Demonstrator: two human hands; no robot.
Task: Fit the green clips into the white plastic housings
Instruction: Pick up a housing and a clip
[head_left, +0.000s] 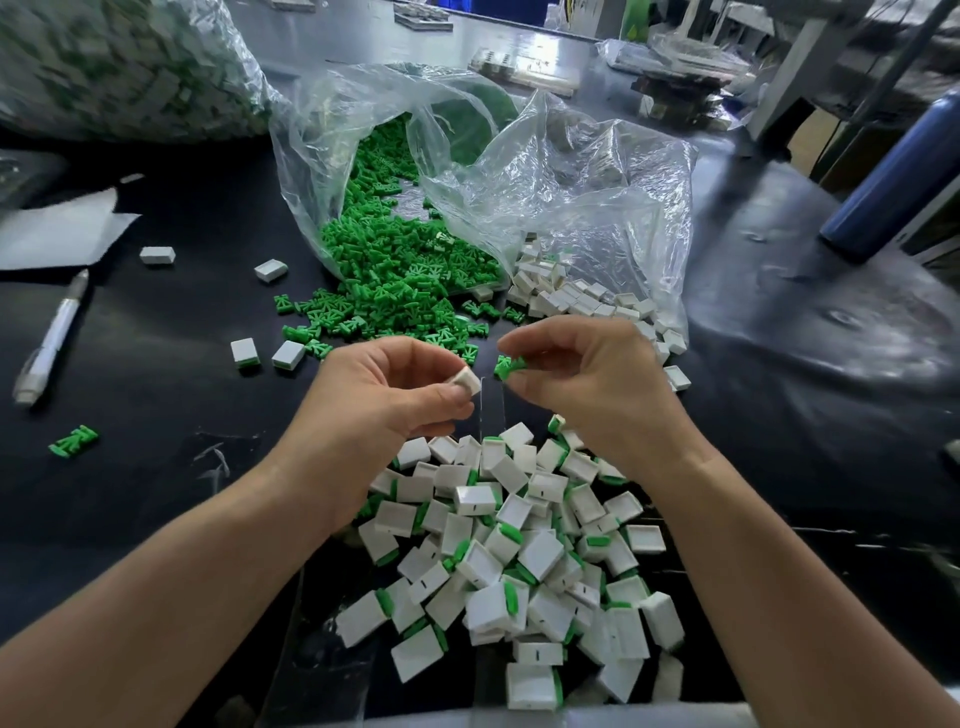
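Pinching housing (467, 381) in left hand (387, 397), clip (508, 366) in right hand (589, 387), the two parts just apart, above pile (519, 551) of fitted housings on table (156, 415).

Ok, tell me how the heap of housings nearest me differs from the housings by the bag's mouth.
The near heap shows green clips seated along the housings' edges; the housings by the bag are plain white, with no clip fitted that I can see. The near heap lies in the open on the table; the far ones sit partly under the clear plastic bag. Both are the same small white boxy housings.
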